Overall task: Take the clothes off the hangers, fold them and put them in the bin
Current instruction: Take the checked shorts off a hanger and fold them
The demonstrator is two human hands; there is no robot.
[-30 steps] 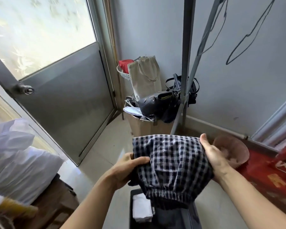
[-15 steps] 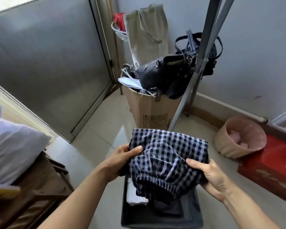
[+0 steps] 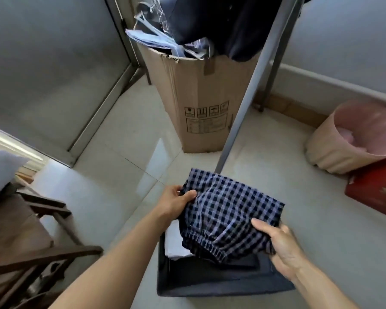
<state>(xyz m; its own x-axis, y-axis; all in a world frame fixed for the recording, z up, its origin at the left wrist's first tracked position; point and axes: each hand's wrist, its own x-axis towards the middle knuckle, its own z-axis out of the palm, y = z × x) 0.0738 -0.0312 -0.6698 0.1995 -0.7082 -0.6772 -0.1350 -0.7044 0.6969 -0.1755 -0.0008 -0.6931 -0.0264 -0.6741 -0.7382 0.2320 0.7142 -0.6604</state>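
Left hand (image 3: 175,201): I see it pinching the left edge of the checked shorts (image 3: 230,210), with the thumb on top of the cloth and the fingers curled behind it.
Right hand (image 3: 281,248): it grips the near right corner of the same garment. The thumb lies flat on top; the fingers go underneath, out of my sight.
Checked shorts: dark blue and white check, folded into a compact bundle and held between both hands. The gathered elastic waistband faces me and droops at the near edge.
Position of the shorts: directly above the open bin (image 3: 210,286), over its far half. I cannot tell whether the waistband touches what lies inside.
Bin: dark grey, soft-sided, standing on the floor (image 3: 120,152) just in front of me. A folded white item (image 3: 176,244) sits against its left wall, with dark cloth beside it.
Rack pole (image 3: 247,90): grey metal, slanting down to the floor just behind the shorts.
Cardboard box (image 3: 201,97): tall, beside the pole, with papers and dark bags piled on top.
Basket (image 3: 334,148): beige, on the floor to the right, with something pink inside.
Red box (image 3: 374,188): touching the basket's near side.
Wooden frame (image 3: 31,241): dark, at far left, blurred.
Door (image 3: 54,63): grey metal panel, far left.
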